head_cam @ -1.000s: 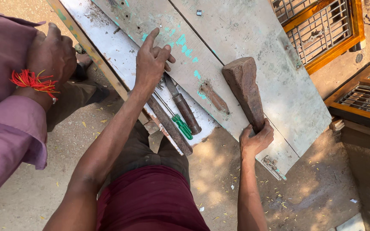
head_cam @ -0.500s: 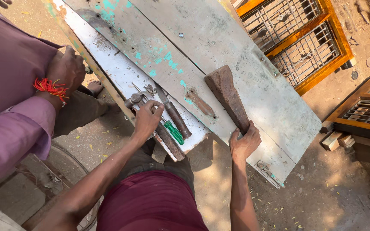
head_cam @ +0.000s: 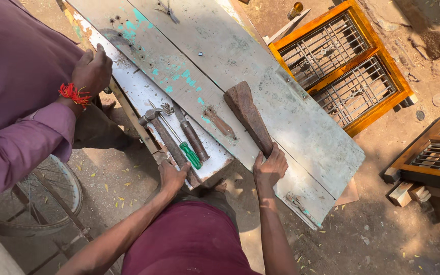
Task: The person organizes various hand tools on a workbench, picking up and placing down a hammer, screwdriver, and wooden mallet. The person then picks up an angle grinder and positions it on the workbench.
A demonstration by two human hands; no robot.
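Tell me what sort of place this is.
Probably an open-air carpentry yard. A long worn board lies over bare dirt ground, with a hammer and screwdriver on it. Wooden window frames with metal grilles lie beside it. The right hand grips a wooden mallet.

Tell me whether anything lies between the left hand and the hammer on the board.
Nothing visible does. The left hand already grips the lower end of the hammer's handle. The green-handled screwdriver lies beside it, not between.
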